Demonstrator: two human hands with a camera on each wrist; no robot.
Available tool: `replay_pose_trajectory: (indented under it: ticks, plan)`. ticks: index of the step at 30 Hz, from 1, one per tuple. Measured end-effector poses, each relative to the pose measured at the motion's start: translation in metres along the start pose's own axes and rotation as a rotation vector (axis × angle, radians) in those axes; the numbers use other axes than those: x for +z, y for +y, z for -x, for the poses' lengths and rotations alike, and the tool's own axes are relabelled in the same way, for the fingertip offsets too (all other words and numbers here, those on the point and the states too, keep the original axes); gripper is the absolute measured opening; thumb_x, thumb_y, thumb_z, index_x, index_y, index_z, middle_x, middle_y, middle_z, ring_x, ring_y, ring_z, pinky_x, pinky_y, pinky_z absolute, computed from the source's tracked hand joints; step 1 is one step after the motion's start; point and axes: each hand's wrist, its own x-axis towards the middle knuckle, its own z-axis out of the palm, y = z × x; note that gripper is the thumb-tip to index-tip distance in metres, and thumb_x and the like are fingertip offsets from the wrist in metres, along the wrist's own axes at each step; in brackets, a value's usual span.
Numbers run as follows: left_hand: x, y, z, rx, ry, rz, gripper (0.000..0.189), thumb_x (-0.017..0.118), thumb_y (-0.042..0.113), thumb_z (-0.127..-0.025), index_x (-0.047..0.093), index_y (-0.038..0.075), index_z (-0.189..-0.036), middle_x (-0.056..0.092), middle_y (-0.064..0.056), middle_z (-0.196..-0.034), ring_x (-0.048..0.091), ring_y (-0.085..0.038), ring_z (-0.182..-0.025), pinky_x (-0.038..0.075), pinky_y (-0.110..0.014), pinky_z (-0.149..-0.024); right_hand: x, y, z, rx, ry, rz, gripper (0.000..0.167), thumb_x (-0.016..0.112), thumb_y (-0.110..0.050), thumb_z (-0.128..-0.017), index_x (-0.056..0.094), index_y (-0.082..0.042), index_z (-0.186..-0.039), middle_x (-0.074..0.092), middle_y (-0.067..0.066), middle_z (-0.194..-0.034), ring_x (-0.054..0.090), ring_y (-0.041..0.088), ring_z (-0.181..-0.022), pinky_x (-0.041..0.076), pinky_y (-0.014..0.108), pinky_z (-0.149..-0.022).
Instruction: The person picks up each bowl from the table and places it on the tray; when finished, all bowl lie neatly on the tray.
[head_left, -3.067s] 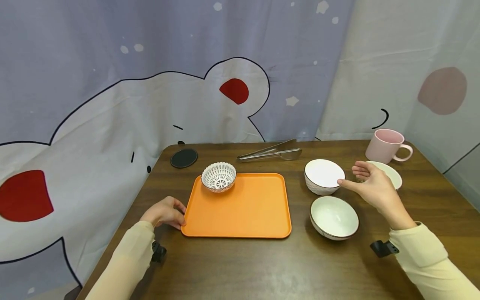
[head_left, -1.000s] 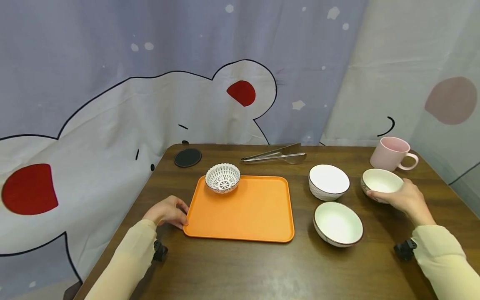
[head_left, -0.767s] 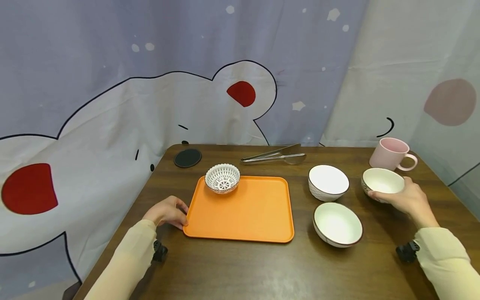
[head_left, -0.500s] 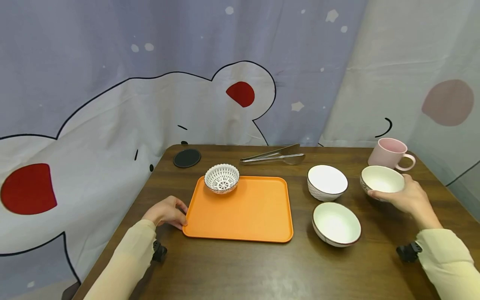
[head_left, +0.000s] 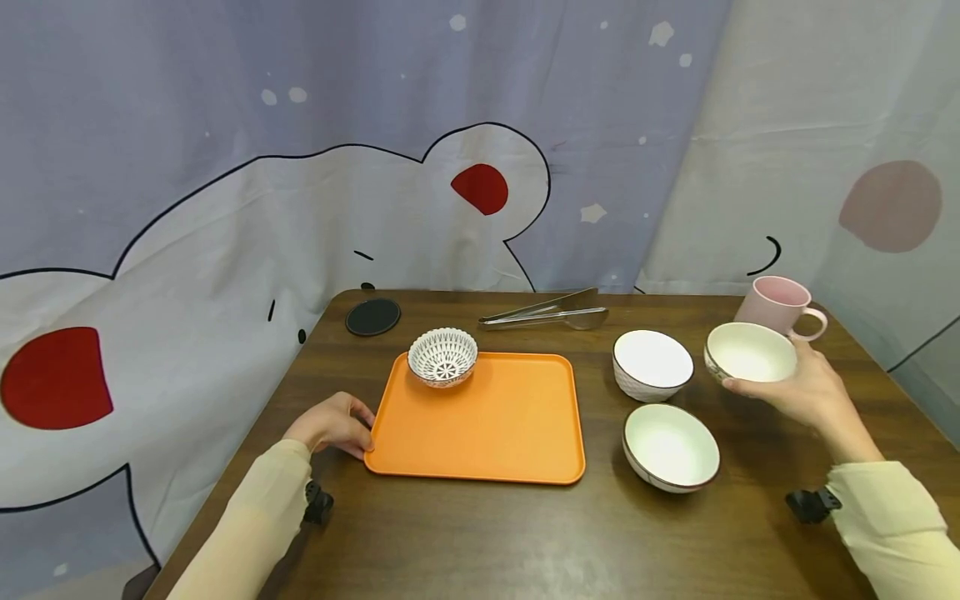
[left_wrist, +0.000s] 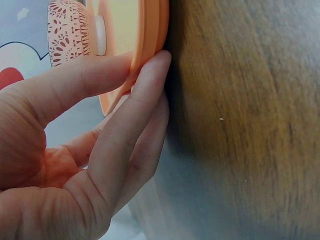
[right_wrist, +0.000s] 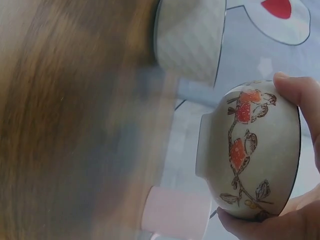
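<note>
My left hand (head_left: 335,425) pinches the left edge of the orange tray (head_left: 495,425) near its front corner; the left wrist view has the thumb above the rim and fingers beneath. On the tray's back left stands a small patterned bowl (head_left: 442,358). My right hand (head_left: 813,392) grips a bowl (head_left: 750,354) painted with birds and a branch (right_wrist: 245,145), thumb on one side and fingers on the other. That bowl is held above the table, its foot apart from the wood. Left of it are a white textured bowl (head_left: 652,367) and, nearer, another white bowl (head_left: 671,450).
A pink mug (head_left: 772,302) stands behind the held bowl at the back right. Metal tongs (head_left: 543,312) lie along the table's back edge. A dark round coaster (head_left: 372,317) is at the back left. A printed curtain (head_left: 375,208) hangs behind the wooden table (head_left: 480,533).
My right hand reached the bird-painted bowl, gripped it, and has lifted it off the table, shifting slightly left. My left hand keeps its pinch on the tray, which stays in place.
</note>
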Motion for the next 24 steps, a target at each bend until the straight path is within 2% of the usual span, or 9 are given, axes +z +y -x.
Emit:
replay_pose_trajectory:
  ticks: [9, 24]
  plan:
    - [0.000, 0.000, 0.001, 0.004, 0.000, 0.012, 0.039, 0.070, -0.016, -0.072, 0.053, -0.015, -0.108, 0.062, -0.018, -0.086, 0.068, -0.020, -0.068, 0.063, -0.035, -0.068, 0.004, -0.016, 0.003, -0.040, 0.017, -0.009, 0.103, 0.082, -0.046, -0.074, 0.028, 0.011, -0.141, 0.047, 0.036, -0.124, 0.049, 0.051, -0.105, 0.043, 0.046, -0.074]
    - [-0.002, -0.001, 0.000, -0.002, -0.008, -0.002, 0.040, 0.071, -0.013, -0.074, 0.054, -0.015, -0.110, 0.064, -0.020, -0.090, 0.069, -0.021, -0.069, 0.063, -0.036, -0.070, 0.016, -0.042, 0.006, -0.041, -0.026, -0.061, 0.102, 0.083, -0.046, -0.073, 0.030, 0.009, -0.141, 0.043, 0.036, -0.128, 0.047, 0.049, -0.109, 0.043, 0.050, -0.079]
